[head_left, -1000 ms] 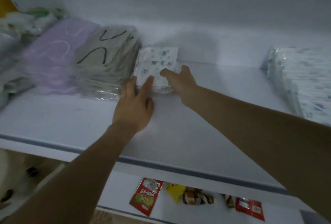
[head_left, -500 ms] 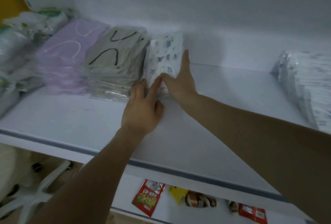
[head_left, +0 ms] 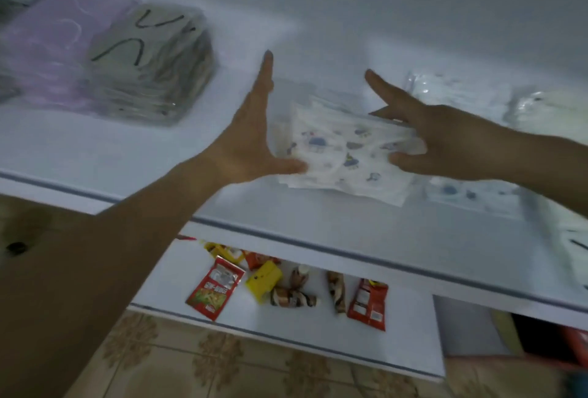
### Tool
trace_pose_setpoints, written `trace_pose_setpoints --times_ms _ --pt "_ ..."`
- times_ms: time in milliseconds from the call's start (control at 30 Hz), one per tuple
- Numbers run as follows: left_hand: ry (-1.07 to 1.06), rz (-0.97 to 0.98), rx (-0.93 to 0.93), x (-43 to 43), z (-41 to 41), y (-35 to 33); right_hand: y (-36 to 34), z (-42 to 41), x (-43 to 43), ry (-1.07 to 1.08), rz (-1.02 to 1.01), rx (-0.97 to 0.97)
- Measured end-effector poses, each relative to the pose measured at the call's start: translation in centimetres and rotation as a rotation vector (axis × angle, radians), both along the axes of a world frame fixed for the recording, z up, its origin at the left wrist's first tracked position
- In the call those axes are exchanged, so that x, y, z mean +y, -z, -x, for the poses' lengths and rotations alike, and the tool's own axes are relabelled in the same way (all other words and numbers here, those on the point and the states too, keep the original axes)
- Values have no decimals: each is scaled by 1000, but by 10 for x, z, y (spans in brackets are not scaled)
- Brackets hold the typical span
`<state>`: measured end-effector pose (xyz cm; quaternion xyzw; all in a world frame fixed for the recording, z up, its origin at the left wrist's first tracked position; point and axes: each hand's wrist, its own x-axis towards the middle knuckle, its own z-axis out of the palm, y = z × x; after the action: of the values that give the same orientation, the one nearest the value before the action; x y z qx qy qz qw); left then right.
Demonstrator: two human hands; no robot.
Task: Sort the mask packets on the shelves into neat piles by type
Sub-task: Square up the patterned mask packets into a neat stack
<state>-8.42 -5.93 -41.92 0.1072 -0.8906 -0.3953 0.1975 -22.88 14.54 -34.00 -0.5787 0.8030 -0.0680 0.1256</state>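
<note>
— Where is the patterned packet stack (head_left: 346, 156)?
— Over the white shelf (head_left: 127, 149), at 4 o'clock from the grey pile (head_left: 152, 66); its long axis runs 9 to 3 o'clock.
— And the hands?
— The left hand (head_left: 254, 143) is wide, thumb touching the 9 o'clock end; the right hand (head_left: 445, 140) pinches the 3 o'clock end.

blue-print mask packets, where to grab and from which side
By the two short ends, hands from left and right: the blue-print mask packets are a loose, fanned stack, so inward pressure should square them. The right hand pinches the right end; the left hand touches the left.
</note>
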Motion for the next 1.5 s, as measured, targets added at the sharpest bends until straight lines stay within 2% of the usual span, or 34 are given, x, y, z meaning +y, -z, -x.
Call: trace_pose_setpoints --times_ms 67,133,267,367,467,533,567,633,700,867,1000,1133,1300,1433,1500 --pt "113 -69 -114 29 12 5 5 3 24 10 -33 4" --pt "118 -94 -108 50 22 16 15 3 41 54 -36 -20" --pt "24 -177 -21 60 24 15 37 1 65 291 276 -270" --pt "-28 -212 -24 60 16 8 52 -8 77 441 342 -441" --pt "15 -353 -88 56 10 6 61 -11 78 482 408 -575" --pt "102 -421 -185 51 8 3 61 -10 77 448 393 -587" --pt "123 -393 -222 49 8 1 60 -9 77 423 377 -587" --pt "103 -236 -259 48 9 -1 60 -8 80 405 364 -588" --pt "73 -112 -217 54 11 -3 60 -8 82 431 401 -552" --pt "-12 -215 46 83 13 0 58 -9 101 562 651 -471" --pt "34 -250 41 106 14 20 74 -14 116 639 572 -588" --pt "47 -327 58 117 17 23 93 -15 116 666 560 -597" --pt "97 -270 112 126 26 14 78 -16 127 750 664 -686" --pt "149 -338 94 148 59 6 59 3 154 879 783 -666" --pt "158 -352 48 164 80 9 58 18 163 916 740 -631"
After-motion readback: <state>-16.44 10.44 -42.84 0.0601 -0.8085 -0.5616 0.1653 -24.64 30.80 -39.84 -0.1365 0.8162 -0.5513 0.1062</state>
